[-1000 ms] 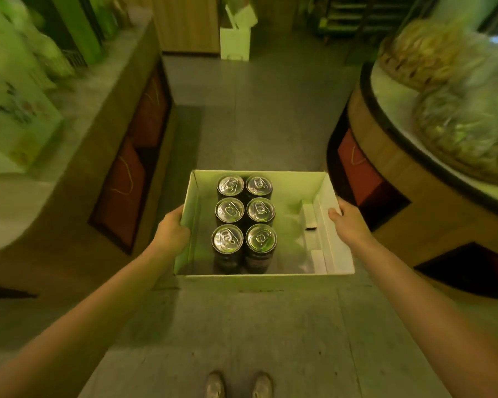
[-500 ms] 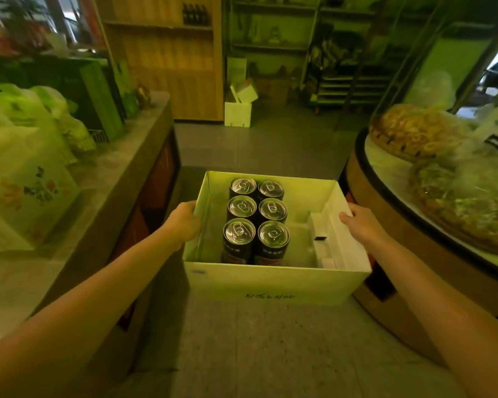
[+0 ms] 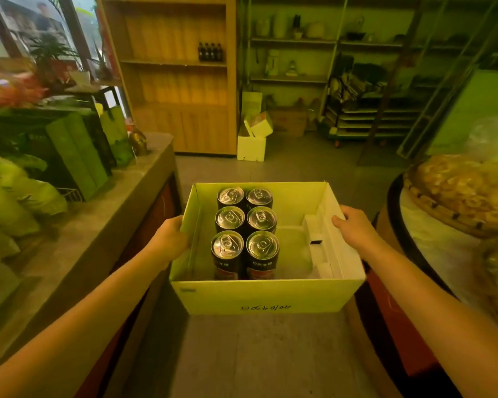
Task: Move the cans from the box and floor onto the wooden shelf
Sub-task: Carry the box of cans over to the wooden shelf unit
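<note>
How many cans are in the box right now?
6, upright in two columns of three in the left half of the box: far pair, middle pair, near pair. None appear hidden.

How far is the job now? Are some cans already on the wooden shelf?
Four dark items already stand on the wooden shelf, too small to identify. In hand: left hand and right hand carry the box holding six cans. Left: shelving all six.
</note>
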The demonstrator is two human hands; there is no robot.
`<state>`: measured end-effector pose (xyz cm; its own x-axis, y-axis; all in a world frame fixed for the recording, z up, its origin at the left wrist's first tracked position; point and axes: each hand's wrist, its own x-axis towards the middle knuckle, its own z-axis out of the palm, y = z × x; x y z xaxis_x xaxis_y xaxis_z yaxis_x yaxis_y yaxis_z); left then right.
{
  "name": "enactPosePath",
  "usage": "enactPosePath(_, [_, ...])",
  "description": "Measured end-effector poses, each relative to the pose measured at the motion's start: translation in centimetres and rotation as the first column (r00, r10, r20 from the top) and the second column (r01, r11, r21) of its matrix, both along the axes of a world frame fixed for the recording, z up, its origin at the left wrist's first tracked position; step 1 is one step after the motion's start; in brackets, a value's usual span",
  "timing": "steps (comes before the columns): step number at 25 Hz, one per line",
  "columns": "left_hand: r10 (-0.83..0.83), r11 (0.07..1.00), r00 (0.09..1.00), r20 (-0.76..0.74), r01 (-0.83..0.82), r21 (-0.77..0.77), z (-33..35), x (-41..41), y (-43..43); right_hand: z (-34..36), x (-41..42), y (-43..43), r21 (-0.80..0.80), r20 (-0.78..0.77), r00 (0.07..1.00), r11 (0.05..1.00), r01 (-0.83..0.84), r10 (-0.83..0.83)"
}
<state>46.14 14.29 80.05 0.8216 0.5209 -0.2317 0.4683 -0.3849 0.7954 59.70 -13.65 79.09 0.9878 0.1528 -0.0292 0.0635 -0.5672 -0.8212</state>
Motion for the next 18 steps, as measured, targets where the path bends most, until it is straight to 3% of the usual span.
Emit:
enactPosePath(10, [0.113, 0.993, 0.989, 0.093, -0.111, -0.029, -1.7, 27.9, 11.6, -0.1, 30.0, 12.1, 0.067, -0.024, 0.998, 0.996, -0.052, 0.054])
enactPosePath(18, [0.076, 0.997, 0.994, 0.082, -0.075, -0.011, 0.2, 53.8, 25.7, 1.0, 54.3, 25.4, 0.110, -0.049, 0.999, 0.994, 0.008, -0.002])
